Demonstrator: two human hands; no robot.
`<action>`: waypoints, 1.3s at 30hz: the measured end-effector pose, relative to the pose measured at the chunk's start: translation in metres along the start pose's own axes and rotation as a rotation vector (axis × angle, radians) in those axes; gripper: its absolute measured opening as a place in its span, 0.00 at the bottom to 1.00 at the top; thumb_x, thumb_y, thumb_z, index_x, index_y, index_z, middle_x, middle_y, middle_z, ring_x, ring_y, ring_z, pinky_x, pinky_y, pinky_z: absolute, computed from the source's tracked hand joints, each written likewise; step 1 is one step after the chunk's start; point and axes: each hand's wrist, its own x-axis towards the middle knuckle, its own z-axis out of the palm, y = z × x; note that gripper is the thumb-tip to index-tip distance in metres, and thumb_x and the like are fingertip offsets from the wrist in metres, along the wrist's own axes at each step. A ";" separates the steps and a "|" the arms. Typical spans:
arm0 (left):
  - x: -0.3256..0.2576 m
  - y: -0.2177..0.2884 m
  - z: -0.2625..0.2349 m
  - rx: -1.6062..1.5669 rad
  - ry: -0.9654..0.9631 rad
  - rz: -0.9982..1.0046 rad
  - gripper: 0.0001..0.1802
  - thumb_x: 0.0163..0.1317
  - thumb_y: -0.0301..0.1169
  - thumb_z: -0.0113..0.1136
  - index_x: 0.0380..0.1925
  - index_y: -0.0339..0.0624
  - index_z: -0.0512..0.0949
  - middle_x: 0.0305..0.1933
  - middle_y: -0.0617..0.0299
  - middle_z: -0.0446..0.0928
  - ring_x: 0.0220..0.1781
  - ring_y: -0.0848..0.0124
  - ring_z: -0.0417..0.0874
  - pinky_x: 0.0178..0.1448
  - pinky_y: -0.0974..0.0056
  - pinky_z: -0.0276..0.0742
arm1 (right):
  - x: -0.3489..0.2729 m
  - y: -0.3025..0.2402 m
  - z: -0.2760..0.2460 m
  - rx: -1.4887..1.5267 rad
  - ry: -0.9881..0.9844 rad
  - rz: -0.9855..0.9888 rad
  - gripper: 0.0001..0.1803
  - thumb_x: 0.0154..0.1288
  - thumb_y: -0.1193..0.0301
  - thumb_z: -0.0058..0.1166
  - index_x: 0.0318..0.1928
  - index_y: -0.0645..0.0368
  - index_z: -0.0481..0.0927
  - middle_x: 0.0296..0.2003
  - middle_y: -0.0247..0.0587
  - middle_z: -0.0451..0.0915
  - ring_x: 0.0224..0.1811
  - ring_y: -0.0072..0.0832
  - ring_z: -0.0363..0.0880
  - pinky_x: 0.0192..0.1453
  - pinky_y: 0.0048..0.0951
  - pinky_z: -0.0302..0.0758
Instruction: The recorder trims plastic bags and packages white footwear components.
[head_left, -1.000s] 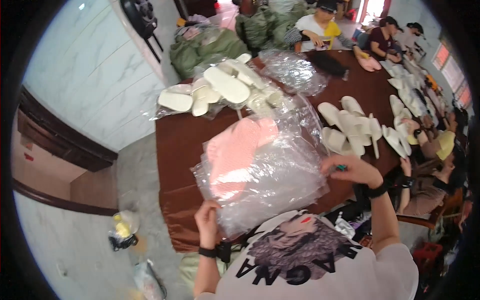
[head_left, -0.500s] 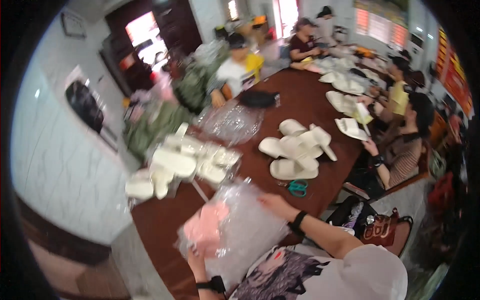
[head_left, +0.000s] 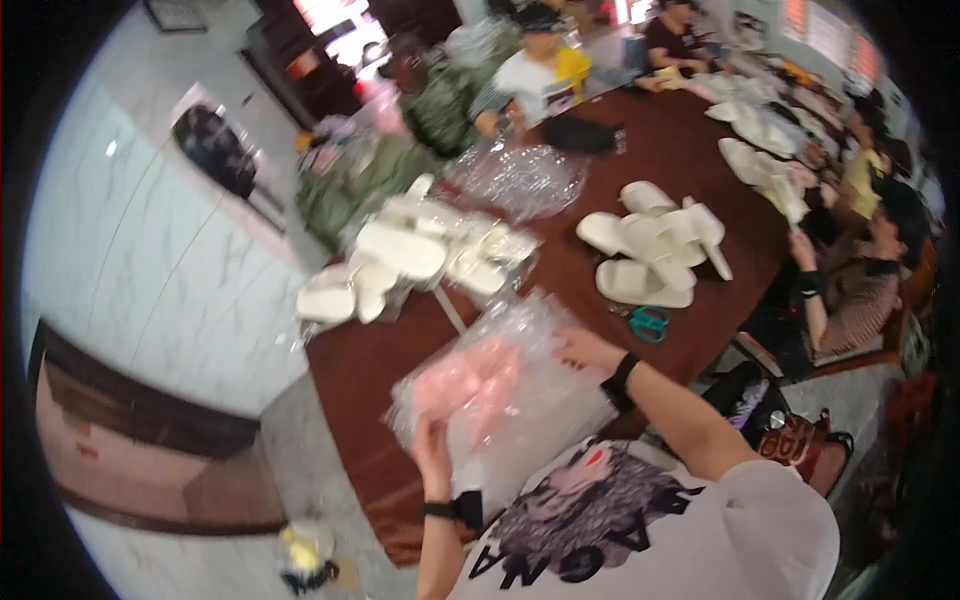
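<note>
A stack of clear plastic bags (head_left: 560, 410) lies at the table's near edge, in front of my body. On or inside the top bag is a soft-looking pink piece (head_left: 470, 378); its exact kind is unclear. At the near left edge, my left hand (head_left: 432, 450) has its fingers closed on the clear plastic bag by the pink piece. My right hand (head_left: 590, 352) rests on the stack's right side, fingers spread and holding nothing. Beyond it are teal-handled scissors (head_left: 650, 323) and a pile of cream slippers (head_left: 645, 245).
Bagged cream slippers (head_left: 400, 250) lie at the table's left edge. Crumpled clear plastic (head_left: 520, 180) and a flat black item (head_left: 580, 135) are farther back on the brown tabletop (head_left: 370, 400). Several people sit along the right side; another person (head_left: 540, 75) is at the far left.
The view has swung, so the table sits higher and farther right. My right hand now lies flatter on the plastic, fingers more spread. My left hand stays by the pink piece.
</note>
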 end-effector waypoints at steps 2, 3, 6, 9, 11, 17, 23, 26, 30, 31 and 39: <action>-0.011 0.011 0.002 -0.073 -0.079 -0.015 0.13 0.61 0.10 0.46 0.40 0.36 0.74 0.39 0.61 0.74 0.45 0.74 0.75 0.53 0.70 0.71 | -0.004 -0.008 -0.005 0.065 -0.119 0.037 0.16 0.63 0.64 0.55 0.48 0.59 0.79 0.38 0.34 0.81 0.37 0.21 0.76 0.38 0.28 0.77; -0.016 0.014 0.003 -0.151 -0.135 -0.011 0.14 0.60 0.09 0.45 0.39 0.37 0.74 0.39 0.61 0.74 0.46 0.74 0.75 0.54 0.70 0.70 | -0.009 -0.011 -0.009 0.104 -0.168 0.016 0.13 0.64 0.68 0.53 0.47 0.58 0.79 0.40 0.35 0.81 0.41 0.21 0.77 0.43 0.28 0.77; -0.051 -0.013 -0.006 -0.278 -0.194 -0.072 0.15 0.59 0.09 0.45 0.39 0.38 0.74 0.42 0.61 0.74 0.51 0.73 0.74 0.56 0.70 0.68 | -0.015 -0.016 -0.001 0.521 -0.275 0.012 0.10 0.66 0.72 0.48 0.45 0.60 0.77 0.45 0.40 0.81 0.49 0.29 0.80 0.49 0.36 0.80; -0.068 -0.030 -0.006 -0.141 -0.168 -0.126 0.14 0.59 0.10 0.47 0.40 0.39 0.74 0.44 0.61 0.75 0.51 0.73 0.74 0.57 0.68 0.69 | -0.002 -0.003 0.009 0.532 -0.193 0.173 0.12 0.67 0.72 0.46 0.49 0.61 0.75 0.45 0.46 0.82 0.41 0.31 0.83 0.49 0.38 0.81; -0.074 -0.029 -0.007 -0.178 -0.139 -0.276 0.08 0.65 0.18 0.51 0.43 0.38 0.72 0.47 0.64 0.73 0.54 0.74 0.71 0.64 0.69 0.62 | 0.000 -0.007 0.019 0.505 -0.199 0.205 0.13 0.68 0.72 0.46 0.51 0.62 0.74 0.45 0.48 0.82 0.41 0.34 0.83 0.48 0.39 0.82; -0.063 -0.025 -0.023 -0.628 0.092 -0.760 0.26 0.74 0.48 0.43 0.55 0.34 0.68 0.45 0.52 0.79 0.42 0.61 0.84 0.52 0.58 0.79 | 0.006 -0.014 0.027 0.617 -0.391 0.139 0.16 0.69 0.69 0.49 0.53 0.63 0.74 0.46 0.49 0.82 0.46 0.36 0.83 0.49 0.39 0.82; -0.061 -0.046 -0.005 -0.489 -0.015 -0.736 0.26 0.70 0.44 0.51 0.59 0.38 0.62 0.50 0.49 0.77 0.41 0.62 0.84 0.41 0.61 0.83 | 0.000 -0.024 0.057 0.269 -0.567 0.000 0.23 0.70 0.64 0.51 0.62 0.57 0.71 0.50 0.41 0.77 0.54 0.32 0.78 0.48 0.33 0.81; -0.063 -0.068 0.006 -0.473 0.011 -0.695 0.26 0.67 0.35 0.58 0.60 0.38 0.61 0.50 0.50 0.77 0.40 0.63 0.83 0.37 0.61 0.84 | 0.004 -0.018 0.086 -0.103 -0.516 -0.156 0.26 0.65 0.66 0.55 0.63 0.55 0.70 0.52 0.39 0.75 0.50 0.29 0.78 0.49 0.31 0.79; -0.069 -0.077 0.014 -0.515 0.020 -0.661 0.27 0.65 0.29 0.60 0.59 0.42 0.59 0.50 0.53 0.77 0.41 0.66 0.83 0.34 0.63 0.83 | 0.012 0.010 0.107 0.134 -0.407 -0.151 0.30 0.60 0.68 0.59 0.64 0.50 0.68 0.51 0.36 0.77 0.33 0.22 0.76 0.35 0.25 0.75; -0.070 -0.077 0.013 -0.511 0.021 -0.658 0.27 0.65 0.29 0.60 0.59 0.42 0.59 0.50 0.53 0.77 0.41 0.66 0.83 0.34 0.63 0.83 | 0.010 0.014 0.110 0.137 -0.408 -0.156 0.30 0.60 0.68 0.59 0.64 0.50 0.68 0.51 0.36 0.77 0.33 0.22 0.76 0.35 0.25 0.75; -0.063 -0.039 0.015 -0.426 -0.052 -0.432 0.18 0.66 0.25 0.57 0.53 0.44 0.65 0.41 0.59 0.79 0.37 0.75 0.80 0.34 0.73 0.75 | 0.000 0.005 0.108 0.003 -0.474 -0.121 0.26 0.60 0.70 0.58 0.60 0.57 0.71 0.34 0.32 0.80 0.25 0.18 0.71 0.28 0.24 0.70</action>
